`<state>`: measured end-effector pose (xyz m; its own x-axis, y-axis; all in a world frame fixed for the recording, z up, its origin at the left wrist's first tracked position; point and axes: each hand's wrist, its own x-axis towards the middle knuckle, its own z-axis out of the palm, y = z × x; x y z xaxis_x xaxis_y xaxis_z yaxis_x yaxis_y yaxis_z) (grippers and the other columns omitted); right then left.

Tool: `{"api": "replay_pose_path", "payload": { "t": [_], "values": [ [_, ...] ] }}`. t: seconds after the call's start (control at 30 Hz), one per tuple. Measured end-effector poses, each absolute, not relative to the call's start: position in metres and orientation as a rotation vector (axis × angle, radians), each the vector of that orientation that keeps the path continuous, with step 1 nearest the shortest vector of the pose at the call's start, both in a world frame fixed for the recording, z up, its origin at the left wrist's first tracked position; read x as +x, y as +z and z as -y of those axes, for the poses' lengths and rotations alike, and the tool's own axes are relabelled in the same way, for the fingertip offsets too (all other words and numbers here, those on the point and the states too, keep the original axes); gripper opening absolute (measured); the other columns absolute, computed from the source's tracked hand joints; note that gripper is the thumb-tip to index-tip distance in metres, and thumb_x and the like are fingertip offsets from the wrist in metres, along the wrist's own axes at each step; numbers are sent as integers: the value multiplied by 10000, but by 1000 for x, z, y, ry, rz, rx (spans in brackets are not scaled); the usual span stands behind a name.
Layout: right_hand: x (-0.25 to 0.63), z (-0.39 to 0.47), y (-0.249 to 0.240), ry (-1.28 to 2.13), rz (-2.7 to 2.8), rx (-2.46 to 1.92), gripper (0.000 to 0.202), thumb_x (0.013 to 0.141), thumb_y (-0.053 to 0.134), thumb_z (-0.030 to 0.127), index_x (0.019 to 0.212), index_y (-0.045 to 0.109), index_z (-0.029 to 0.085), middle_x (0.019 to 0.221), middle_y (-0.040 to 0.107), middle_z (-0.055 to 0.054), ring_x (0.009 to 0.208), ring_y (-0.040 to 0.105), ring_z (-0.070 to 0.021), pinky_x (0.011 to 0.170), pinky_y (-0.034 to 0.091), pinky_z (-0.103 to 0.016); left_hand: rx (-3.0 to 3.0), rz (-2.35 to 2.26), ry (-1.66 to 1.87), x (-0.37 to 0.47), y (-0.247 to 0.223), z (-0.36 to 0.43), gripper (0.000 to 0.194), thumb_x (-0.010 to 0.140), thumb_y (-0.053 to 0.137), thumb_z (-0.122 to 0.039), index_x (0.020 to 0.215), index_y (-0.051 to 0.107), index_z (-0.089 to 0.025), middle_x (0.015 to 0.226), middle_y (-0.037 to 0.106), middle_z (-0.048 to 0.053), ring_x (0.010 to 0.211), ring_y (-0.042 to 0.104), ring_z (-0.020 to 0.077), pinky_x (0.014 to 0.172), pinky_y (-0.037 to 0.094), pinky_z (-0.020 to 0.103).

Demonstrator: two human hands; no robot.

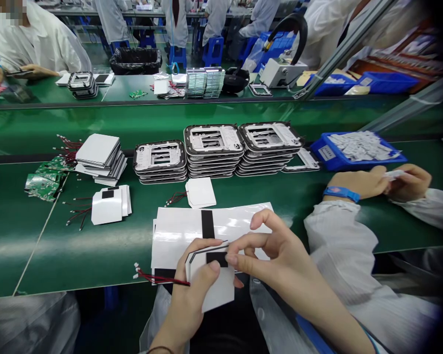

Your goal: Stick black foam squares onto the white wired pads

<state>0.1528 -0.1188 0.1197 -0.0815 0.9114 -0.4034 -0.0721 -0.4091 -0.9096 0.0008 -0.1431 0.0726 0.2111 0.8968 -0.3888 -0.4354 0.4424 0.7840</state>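
My left hand (197, 295) is closed around a small stack of thin white panels (217, 290) with clipped corners, held tilted above the table's front edge. Red and black wires (162, 279) with white plugs trail from the stack to the left. A strip of black tape (216, 258) lies across the top panel, under my left thumb. My right hand (271, 250) pinches the tape's right end between thumb and forefinger, its other fingers raised or curled. Beneath both hands lie glossy white sheets (180, 226) with black bands. One wired white panel (201, 192) rests just behind them.
Stacked black-rimmed frames (214, 152) stand along the back. Piled wired panels (99, 152), a smaller pile (109, 206) and green circuit boards (47, 179) are at left. At right, a co-worker's hands (358, 184) hold a small white piece near a blue bin (323, 150).
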Motion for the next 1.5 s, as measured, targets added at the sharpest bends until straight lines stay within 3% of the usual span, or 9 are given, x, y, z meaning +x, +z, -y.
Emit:
{"api": "replay_pose_path", "payload": {
  "t": [0.23, 0.57, 0.87, 1.13, 1.3, 1.5],
  "values": [
    [147, 121, 119, 1471, 997, -1466, 542, 725, 783, 321, 823, 252, 272, 674, 727, 29, 451, 547, -129, 443, 497, -261, 624, -999, 1019, 1, 69, 144, 283, 825, 659, -351, 1072, 664, -214, 1030, 704, 63, 907, 635, 228, 810, 473, 320],
    [143, 123, 118, 1411, 1004, -1511, 512, 719, 761, 290, 811, 257, 269, 678, 732, 49, 425, 562, -128, 462, 495, -262, 572, -993, 1064, 6, 83, 140, 213, 801, 676, -309, 998, 681, -228, 931, 725, 25, 809, 670, 175, 705, 494, 241],
    [138, 118, 106, 1254, 1164, -1572, 367, 761, 678, 208, 796, 316, 259, 698, 684, 82, 491, 490, -99, 557, 448, -264, 632, -1116, 1058, 5, 67, 133, 288, 759, 690, -372, 1004, 693, -219, 1002, 722, 48, 966, 641, 238, 849, 457, 313],
    [141, 107, 90, 1228, 1211, -1602, 325, 752, 675, 214, 763, 351, 250, 648, 605, 83, 508, 470, -107, 539, 392, -259, 552, -1132, 1103, 8, 65, 126, 277, 739, 704, -350, 984, 693, -221, 998, 719, 40, 946, 653, 221, 828, 477, 294],
    [148, 90, 69, 1261, 1260, -1532, 383, 673, 771, 323, 675, 400, 227, 603, 428, 77, 575, 420, -113, 549, 366, -246, 274, -1013, 1040, 10, 63, 116, 440, 726, 734, -325, 1134, 606, -220, 936, 730, 61, 749, 719, 236, 739, 544, 357],
    [142, 82, 56, 1232, 1318, -1428, 265, 716, 749, 352, 913, 636, 215, 874, 596, -24, 825, 513, -187, 690, 458, -289, 224, -932, 1117, 17, 53, 108, 676, 693, 771, -262, 1321, 528, -208, 1036, 726, 86, 986, 688, 280, 851, 537, 353]
  ]
}}
